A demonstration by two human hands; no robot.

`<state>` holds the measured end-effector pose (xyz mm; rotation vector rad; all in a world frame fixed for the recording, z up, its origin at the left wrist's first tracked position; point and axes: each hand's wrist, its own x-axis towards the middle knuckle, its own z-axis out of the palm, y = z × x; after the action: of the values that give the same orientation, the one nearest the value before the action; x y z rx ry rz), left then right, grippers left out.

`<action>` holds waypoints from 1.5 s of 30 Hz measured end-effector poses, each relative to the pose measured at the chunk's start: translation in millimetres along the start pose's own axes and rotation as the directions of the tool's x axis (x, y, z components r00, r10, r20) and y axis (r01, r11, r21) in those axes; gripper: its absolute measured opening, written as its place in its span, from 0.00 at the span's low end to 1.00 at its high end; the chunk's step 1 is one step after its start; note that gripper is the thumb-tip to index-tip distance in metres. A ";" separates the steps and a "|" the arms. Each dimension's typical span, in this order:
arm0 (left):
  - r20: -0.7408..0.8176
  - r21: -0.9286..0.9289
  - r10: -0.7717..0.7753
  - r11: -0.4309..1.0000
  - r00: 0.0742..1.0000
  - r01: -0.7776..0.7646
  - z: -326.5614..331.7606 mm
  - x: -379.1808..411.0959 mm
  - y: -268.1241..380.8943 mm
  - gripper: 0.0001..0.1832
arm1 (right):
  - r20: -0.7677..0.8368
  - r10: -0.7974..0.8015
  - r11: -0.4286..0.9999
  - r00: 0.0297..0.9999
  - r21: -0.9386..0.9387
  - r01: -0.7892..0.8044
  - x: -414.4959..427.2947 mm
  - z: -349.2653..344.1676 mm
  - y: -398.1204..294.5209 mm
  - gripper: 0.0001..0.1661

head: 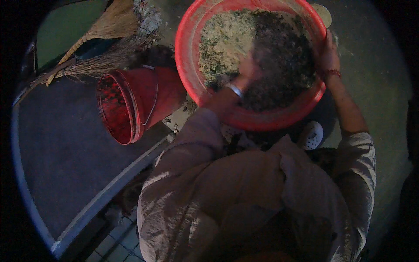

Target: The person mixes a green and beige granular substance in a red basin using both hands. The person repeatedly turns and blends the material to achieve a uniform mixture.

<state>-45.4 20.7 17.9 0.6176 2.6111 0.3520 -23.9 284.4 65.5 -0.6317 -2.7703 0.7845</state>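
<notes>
In front of me a wide red plastic basin (262, 121) holds a loose mix. Its left part is a pale, mealy material (226, 31) flecked with green; the right part, in shadow, shows dark chopped greens (281, 78). My left hand (250, 67), motion-blurred, reaches into the basin and touches the mix. A pale band circles that wrist, and blur hides whether the fingers hold anything. At the basin's right side my right hand (330, 57) grips the rim, with a red beaded bracelet on the wrist.
A red bucket (154, 95) with a wire handle lies on its side at left, its mouth facing left, with dark residue inside. Beyond it are a straw broom (114, 21) and a twig broom (101, 64). A light shoe with holes (312, 135) shows below the basin.
</notes>
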 end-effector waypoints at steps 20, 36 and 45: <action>0.437 0.338 -0.421 0.896 0.795 0.289 -24.3 -46.2 -60.9 0.42 | 0.075 -0.005 0.994 0.997 0.106 -0.003 3.8 -4.9 2.4 0.37; 0.121 0.278 -0.267 0.934 0.956 0.225 -38.0 47.2 -84.0 0.41 | 0.092 -0.014 0.993 0.996 0.119 0.003 4.3 2.9 5.4 0.39; 0.144 -0.131 0.271 0.959 0.952 -0.253 12.0 -60.9 -1.9 0.32 | 0.097 0.035 0.998 0.995 0.056 -0.040 2.2 -3.0 3.1 0.38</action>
<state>8.7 -8.1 28.1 0.9177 2.3415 0.5045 -23.9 289.1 66.5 -0.6531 -2.8175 0.9231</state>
